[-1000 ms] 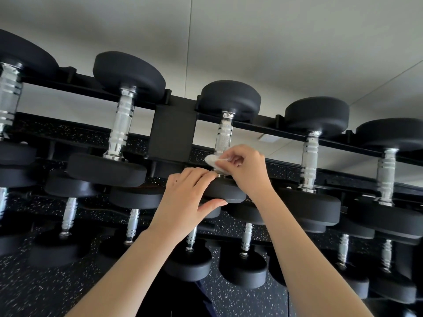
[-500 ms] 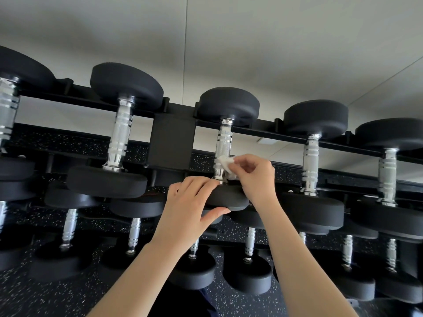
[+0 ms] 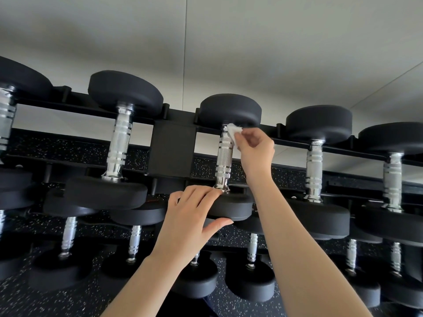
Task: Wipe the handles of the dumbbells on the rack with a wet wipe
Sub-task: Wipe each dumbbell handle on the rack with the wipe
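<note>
A wet wipe (image 3: 232, 131) is pinched between the thumb and fingertips of the right hand (image 3: 256, 147) and is pressed against the top of the chrome handle (image 3: 224, 160) of the middle dumbbell (image 3: 230, 109) on the upper tier of the rack (image 3: 171, 149), just under the far weight end. The left hand (image 3: 190, 216) is laid over the near weight end (image 3: 235, 209), with the fingers across its upper face and the thumb hooked under its rim, so the dumbbell is gripped there. The wipe is judged to be thin, limp and damp. It can be expected to bunch up rather than stay flat, and is best folded round the bar and held from both sides. The handle is stiff metal, with a knurled middle and smooth ringed bands. The knurling is likely to drag at the wipe, while the smooth bands may turn slippery once wetted. The dumbbell itself is judged heavy and free to roll in its cradle, so it is better steadied than lifted. The matte black weight end looks the surest place for a hold, since the bar is thereby left bare for wiping. Neighbouring dumbbells (image 3: 120, 143) are seated on either side, and further ones on the lower tiers; whether their handles have been cleaned cannot be told.
</note>
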